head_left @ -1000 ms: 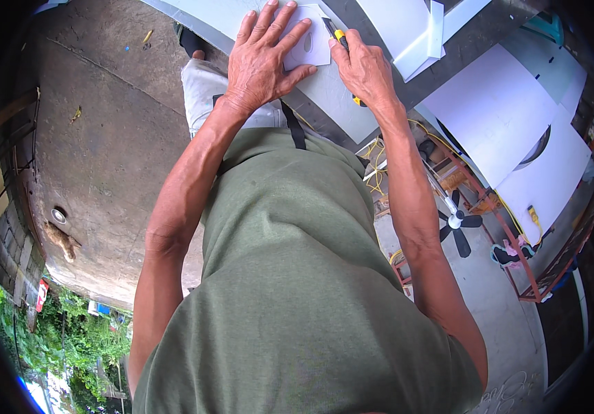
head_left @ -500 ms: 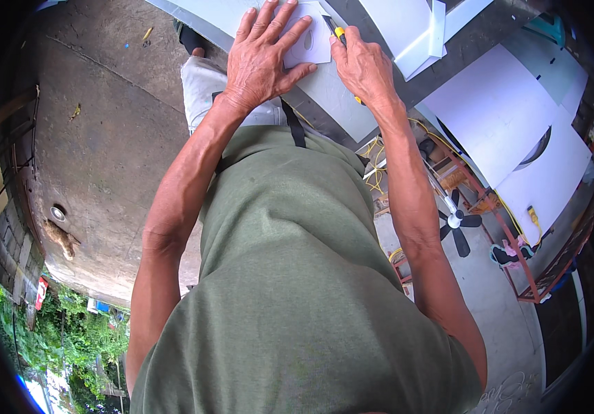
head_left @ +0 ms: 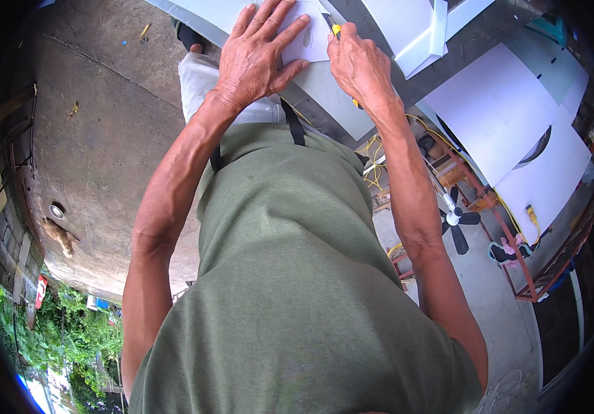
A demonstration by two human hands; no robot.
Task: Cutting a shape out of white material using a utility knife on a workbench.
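Both hands on: left hand (head_left: pixel 252 61) spread flat on card (head_left: pixel 318 50); right hand (head_left: pixel 361 69) closed round cutter (head_left: pixel 336 31); steer blade (head_left: pixel 329 20) clear of left!

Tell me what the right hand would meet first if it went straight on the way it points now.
Likely the white sheet with a small grey oval: the utility knife in the right hand points forward and left, its blade tip near the sheet's right edge; whether they touch is unclear.
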